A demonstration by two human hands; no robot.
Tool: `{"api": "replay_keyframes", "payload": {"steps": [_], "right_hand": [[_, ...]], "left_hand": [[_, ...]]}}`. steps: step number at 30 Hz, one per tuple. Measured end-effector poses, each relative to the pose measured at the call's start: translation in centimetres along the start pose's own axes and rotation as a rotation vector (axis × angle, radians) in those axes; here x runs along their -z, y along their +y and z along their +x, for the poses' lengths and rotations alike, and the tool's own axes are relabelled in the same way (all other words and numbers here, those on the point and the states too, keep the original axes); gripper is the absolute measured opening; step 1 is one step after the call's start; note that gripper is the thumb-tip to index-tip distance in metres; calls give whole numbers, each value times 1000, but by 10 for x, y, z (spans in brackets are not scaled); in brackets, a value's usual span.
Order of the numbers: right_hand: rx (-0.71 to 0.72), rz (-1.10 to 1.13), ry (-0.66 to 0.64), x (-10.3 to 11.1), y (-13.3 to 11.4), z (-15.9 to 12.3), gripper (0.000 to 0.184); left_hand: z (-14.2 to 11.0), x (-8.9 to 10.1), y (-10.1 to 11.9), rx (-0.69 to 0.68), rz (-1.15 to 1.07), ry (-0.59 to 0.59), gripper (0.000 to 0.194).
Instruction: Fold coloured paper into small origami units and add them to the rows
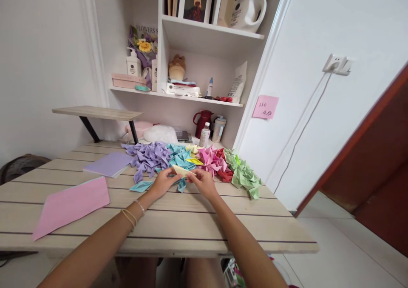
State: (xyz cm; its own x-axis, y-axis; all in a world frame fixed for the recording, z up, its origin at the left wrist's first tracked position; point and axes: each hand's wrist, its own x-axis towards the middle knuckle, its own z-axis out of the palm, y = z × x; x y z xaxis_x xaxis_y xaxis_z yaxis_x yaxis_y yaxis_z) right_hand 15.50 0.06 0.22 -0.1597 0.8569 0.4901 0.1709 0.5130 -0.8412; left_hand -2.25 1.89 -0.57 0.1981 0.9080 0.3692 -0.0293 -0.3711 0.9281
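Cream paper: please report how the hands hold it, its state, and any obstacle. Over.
Left hand and right hand both pinching cream paper. Paper folded, held between them. Blue pieces close by, none seen blocking.

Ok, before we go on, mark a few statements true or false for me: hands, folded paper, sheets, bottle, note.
1. The left hand and right hand both hold the cream folded piece. True.
2. The purple pieces lie right of the green pieces. False: the purple pieces are on the left.
3. The pink sheet lies nearer the person than the purple sheet. True.
4. The white-capped bottle stands beyond the pink pieces. True.
5. The pink note lies on the table. False: it is on the wall.
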Motion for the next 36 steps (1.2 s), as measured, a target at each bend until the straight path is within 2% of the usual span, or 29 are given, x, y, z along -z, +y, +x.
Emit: {"api": "replay_keyframes", "payload": {"steps": [4,12,18,26,30,33,36], "right_hand": [[-103,127,-13,3,-4,1,29],[-225,260,-88,7,-1,2,29],[-255,335,-103,2,1,1,36],[-220,277,-90,1,-1,0,31],[-131,173,-95,-2,1,-1,27],[-12,100,-22,-3,4,-1,17],[37,51,22,-1,5,0,13]], "left_hand": [[-2,-1,-1,68,-47,-100,21],[-2,1,0,81,-28,-114,21],[-2,1,6,77,-34,-92,23],[-3,-1,8,-30,-9,-108,26],[-3,-2,6,80,-164,-104,35],[-5,-3,7,173,-333,-94,34],[-7,-2,10,248,-402,-137,32]]}}
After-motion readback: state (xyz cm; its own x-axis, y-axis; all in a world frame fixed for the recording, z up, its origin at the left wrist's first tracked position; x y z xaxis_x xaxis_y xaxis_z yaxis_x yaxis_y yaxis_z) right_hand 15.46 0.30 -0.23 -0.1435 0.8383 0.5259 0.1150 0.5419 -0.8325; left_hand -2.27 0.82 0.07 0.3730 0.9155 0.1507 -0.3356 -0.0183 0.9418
